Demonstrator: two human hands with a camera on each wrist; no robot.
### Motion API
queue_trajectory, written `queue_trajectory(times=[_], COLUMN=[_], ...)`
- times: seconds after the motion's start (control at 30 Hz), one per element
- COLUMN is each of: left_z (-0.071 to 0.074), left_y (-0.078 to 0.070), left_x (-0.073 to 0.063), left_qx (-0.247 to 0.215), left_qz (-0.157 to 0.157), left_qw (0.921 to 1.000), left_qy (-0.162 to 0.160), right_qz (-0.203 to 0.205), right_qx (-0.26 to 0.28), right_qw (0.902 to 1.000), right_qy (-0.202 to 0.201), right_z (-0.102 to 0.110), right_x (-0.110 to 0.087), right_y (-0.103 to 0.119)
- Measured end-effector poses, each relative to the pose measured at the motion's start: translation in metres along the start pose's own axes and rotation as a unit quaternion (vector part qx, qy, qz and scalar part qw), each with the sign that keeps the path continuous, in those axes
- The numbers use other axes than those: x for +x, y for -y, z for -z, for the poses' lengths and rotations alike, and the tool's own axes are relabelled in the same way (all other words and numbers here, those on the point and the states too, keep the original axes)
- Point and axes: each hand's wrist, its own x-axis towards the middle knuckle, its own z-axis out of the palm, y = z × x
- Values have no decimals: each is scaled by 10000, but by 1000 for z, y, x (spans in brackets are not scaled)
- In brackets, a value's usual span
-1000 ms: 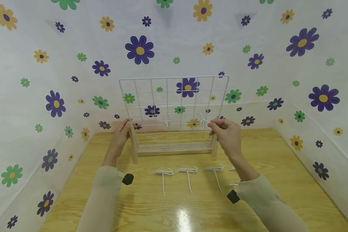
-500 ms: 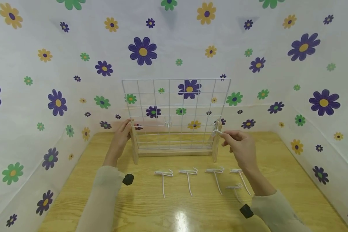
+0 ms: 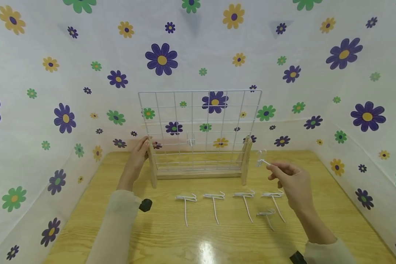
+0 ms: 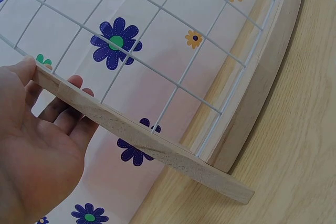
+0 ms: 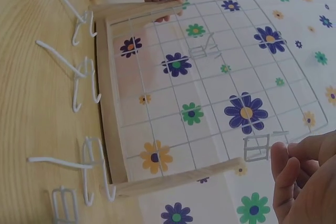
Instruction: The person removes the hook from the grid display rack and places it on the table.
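Observation:
A white wire grid panel (image 3: 198,113) stands upright in a wooden base with two side posts. My left hand (image 3: 136,157) grips the top of the left wooden post (image 4: 131,124), thumb on the near side and fingers behind. Out past the right post, my right hand (image 3: 292,183) pinches the straight prong of a white wire hook (image 3: 260,161) between thumb and fingertips. That hook's bent back end points away from the fingers, apart from the grid. Another white hook (image 3: 191,142) hangs on the grid, left of its middle.
Several more white wire hooks lie in front of the stand, among them a left one (image 3: 186,205), a right one (image 3: 274,201) and a nearer one (image 3: 267,214). The wooden table (image 3: 151,238) is backed and flanked by flower-print cloth (image 3: 191,47).
My right hand has drawn the hook off the grid's right side, carrying it rightward and down past the post. My left hand has stayed on the left post.

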Motion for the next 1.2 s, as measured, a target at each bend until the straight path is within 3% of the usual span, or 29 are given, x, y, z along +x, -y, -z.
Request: queue_trajectory(times=[0.27,0.57,0.8,1.2], left_z=[-1,-2,-2,-2], left_y=[0,-1,1,1], left_x=[-2,-3,-2,-2], left_qx=[71,130,196,227], left_qz=[-166,-189,-177,-89], left_qw=[9998,9997,9996,9997], left_qy=[-7,-41,-45,-45], right_qz=[-239,-411,-634,-558], right_qx=[-36,-819,-800,-632], right_qw=[9997,9955,9944,9959], right_qy=[41,259,279,339], right_z=[16,21,17,1], right_x=[-15,-34,-50,-76], right_y=[-9,-24,-39,-58])
